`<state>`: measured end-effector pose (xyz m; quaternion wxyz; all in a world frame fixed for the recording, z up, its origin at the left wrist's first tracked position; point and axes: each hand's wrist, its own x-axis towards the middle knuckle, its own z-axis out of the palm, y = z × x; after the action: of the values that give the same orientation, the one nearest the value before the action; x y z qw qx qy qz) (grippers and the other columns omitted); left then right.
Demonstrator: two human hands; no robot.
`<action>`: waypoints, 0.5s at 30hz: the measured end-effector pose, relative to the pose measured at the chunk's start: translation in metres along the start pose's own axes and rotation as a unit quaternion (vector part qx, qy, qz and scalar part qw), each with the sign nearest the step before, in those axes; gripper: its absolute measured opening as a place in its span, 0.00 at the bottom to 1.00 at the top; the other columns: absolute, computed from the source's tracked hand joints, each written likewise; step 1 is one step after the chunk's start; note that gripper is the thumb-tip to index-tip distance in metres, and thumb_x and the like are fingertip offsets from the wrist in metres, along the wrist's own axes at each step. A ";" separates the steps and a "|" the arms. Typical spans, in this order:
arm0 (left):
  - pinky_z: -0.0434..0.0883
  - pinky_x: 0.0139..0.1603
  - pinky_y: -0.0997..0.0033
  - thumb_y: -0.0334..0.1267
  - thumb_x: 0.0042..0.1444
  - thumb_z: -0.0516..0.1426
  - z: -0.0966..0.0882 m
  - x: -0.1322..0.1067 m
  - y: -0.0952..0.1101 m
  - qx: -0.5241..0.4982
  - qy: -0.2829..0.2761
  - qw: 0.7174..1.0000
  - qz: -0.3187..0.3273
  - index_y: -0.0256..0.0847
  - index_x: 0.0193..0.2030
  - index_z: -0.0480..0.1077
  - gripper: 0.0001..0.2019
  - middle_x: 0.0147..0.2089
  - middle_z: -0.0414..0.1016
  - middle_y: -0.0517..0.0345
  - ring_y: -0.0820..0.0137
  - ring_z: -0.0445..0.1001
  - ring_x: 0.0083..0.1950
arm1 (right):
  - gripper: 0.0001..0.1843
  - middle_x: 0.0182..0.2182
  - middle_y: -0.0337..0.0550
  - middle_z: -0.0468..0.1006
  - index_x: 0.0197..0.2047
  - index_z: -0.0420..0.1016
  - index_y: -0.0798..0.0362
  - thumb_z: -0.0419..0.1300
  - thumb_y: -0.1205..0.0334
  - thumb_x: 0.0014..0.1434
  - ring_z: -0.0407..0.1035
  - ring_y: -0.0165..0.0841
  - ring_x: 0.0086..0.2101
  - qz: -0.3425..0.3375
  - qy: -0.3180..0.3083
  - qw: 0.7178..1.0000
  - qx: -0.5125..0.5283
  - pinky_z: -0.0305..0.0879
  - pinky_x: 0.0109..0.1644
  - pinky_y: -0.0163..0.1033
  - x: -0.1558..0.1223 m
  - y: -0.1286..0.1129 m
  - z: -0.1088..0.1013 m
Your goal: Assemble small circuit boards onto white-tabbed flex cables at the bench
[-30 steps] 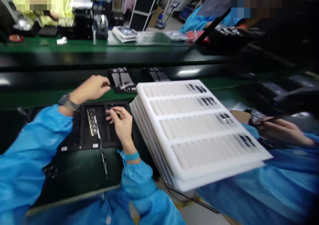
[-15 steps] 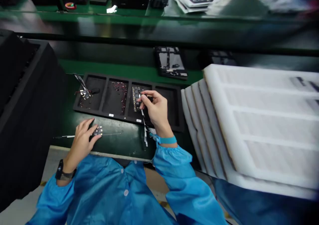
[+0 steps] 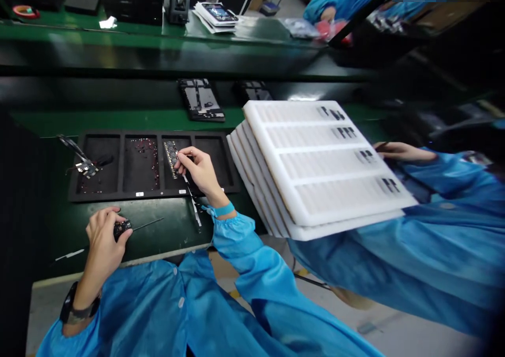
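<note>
My left hand (image 3: 104,236) is closed on a small black circuit board (image 3: 123,229), pinched between thumb and fingers just above the green table. A thin dark rod or wire (image 3: 148,224) lies to the right of that board. My right hand (image 3: 200,171) is at the third compartment of a black foam tray (image 3: 118,195), thumb and fingertips pinched at the right edge of a panel of joined circuit boards (image 3: 170,159). What these fingers grip is hidden. Below them a narrow black-and-white strip (image 3: 194,204) runs down over the tray's front edge.
Tiny reddish parts (image 3: 148,149) lie in the tray's second compartment; wired boards (image 3: 87,167) rest at its left end. White foam trays (image 3: 307,172) stand stacked to the right, beside a co-worker's hand (image 3: 406,151). Behind the tray lies an opened device (image 3: 201,100).
The view has swung right, bringing the co-worker into sight. My left hand has tipped the small board up from lying flat. My right hand stays at the same panel.
</note>
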<state>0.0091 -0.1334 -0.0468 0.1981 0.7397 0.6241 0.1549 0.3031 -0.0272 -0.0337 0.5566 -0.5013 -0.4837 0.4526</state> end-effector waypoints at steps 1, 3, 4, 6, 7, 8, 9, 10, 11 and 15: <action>0.66 0.62 0.45 0.37 0.63 0.58 0.000 0.001 0.001 0.006 -0.006 1.000 -0.002 0.45 0.42 0.68 0.03 0.62 0.74 0.46 0.47 0.66 0.64 | 0.20 0.25 0.37 0.79 0.35 0.76 0.51 0.68 0.41 0.62 0.68 0.27 0.23 -0.002 0.000 1.000 0.000 0.65 0.27 0.34 -0.001 -0.001 0.000; 0.66 0.61 0.44 0.36 0.62 0.58 -0.002 0.003 0.003 0.017 -0.015 1.000 -0.007 0.44 0.42 0.67 0.03 0.61 0.73 0.44 0.46 0.66 0.63 | 0.21 0.24 0.36 0.78 0.33 0.75 0.51 0.68 0.41 0.63 0.64 0.25 0.21 -0.007 -0.003 1.000 -0.003 0.63 0.26 0.33 -0.002 -0.002 0.000; 0.66 0.61 0.44 0.35 0.62 0.58 -0.003 0.004 0.004 0.022 -0.018 1.000 -0.010 0.44 0.42 0.67 0.03 0.61 0.73 0.44 0.46 0.66 0.63 | 0.21 0.24 0.36 0.78 0.33 0.75 0.51 0.68 0.41 0.63 0.62 0.25 0.20 -0.009 -0.007 1.000 -0.005 0.61 0.25 0.33 -0.003 -0.003 0.000; 0.66 0.61 0.44 0.35 0.61 0.58 -0.004 0.006 0.006 0.030 -0.025 0.999 -0.013 0.44 0.41 0.67 0.04 0.60 0.73 0.44 0.46 0.66 0.63 | 0.21 0.24 0.36 0.77 0.36 0.77 0.51 0.68 0.40 0.63 0.61 0.25 0.20 -0.008 -0.014 1.000 -0.003 0.59 0.24 0.33 -0.003 -0.003 0.000; 0.66 0.61 0.44 0.34 0.60 0.58 -0.005 0.007 0.006 0.034 -0.029 0.999 -0.014 0.44 0.41 0.67 0.04 0.60 0.73 0.45 0.47 0.66 0.62 | 0.22 0.24 0.36 0.77 0.37 0.78 0.52 0.68 0.39 0.63 0.60 0.25 0.20 -0.007 -0.018 1.000 0.000 0.58 0.23 0.33 -0.003 -0.003 0.000; 0.66 0.61 0.45 0.34 0.60 0.59 -0.006 0.008 0.006 0.040 -0.034 0.999 -0.015 0.44 0.41 0.67 0.04 0.59 0.73 0.45 0.47 0.66 0.62 | 0.22 0.24 0.36 0.78 0.38 0.78 0.52 0.67 0.39 0.63 0.60 0.25 0.19 -0.005 -0.021 1.000 0.003 0.57 0.23 0.33 -0.003 -0.003 0.000; 0.66 0.61 0.45 0.34 0.60 0.59 -0.006 0.010 0.006 0.046 -0.038 0.998 -0.014 0.44 0.40 0.67 0.04 0.59 0.73 0.45 0.47 0.66 0.62 | 0.22 0.25 0.36 0.78 0.38 0.78 0.52 0.67 0.39 0.63 0.59 0.24 0.19 -0.004 -0.023 1.000 0.006 0.57 0.22 0.33 -0.003 -0.002 0.000; 0.66 0.61 0.45 0.35 0.60 0.59 -0.007 0.011 0.005 0.054 -0.040 0.998 -0.012 0.44 0.40 0.68 0.04 0.59 0.73 0.45 0.47 0.66 0.62 | 0.22 0.25 0.36 0.78 0.38 0.78 0.52 0.67 0.39 0.63 0.59 0.24 0.19 -0.003 -0.023 1.000 0.007 0.56 0.22 0.33 -0.002 -0.002 0.000; 0.66 0.61 0.45 0.35 0.60 0.59 -0.007 0.012 0.004 0.063 -0.042 0.997 -0.008 0.44 0.40 0.68 0.03 0.59 0.73 0.44 0.47 0.66 0.62 | 0.22 0.25 0.36 0.79 0.38 0.78 0.52 0.67 0.40 0.63 0.58 0.24 0.18 -0.003 -0.022 1.000 0.006 0.56 0.22 0.33 -0.002 -0.002 0.000; 0.69 0.56 0.44 0.38 0.62 0.56 -0.004 0.012 -0.007 0.093 -0.035 0.995 0.021 0.44 0.35 0.71 0.04 0.58 0.73 0.43 0.45 0.68 0.60 | 0.18 0.26 0.37 0.79 0.35 0.77 0.52 0.65 0.45 0.66 0.63 0.25 0.22 -0.020 -0.022 0.999 -0.020 0.60 0.26 0.32 -0.002 -0.006 0.003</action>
<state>0.0031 -0.1207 -0.0466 0.1468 0.7732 0.6125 0.0742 0.3005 -0.0290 -0.0276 0.5443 -0.4925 -0.5151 0.4425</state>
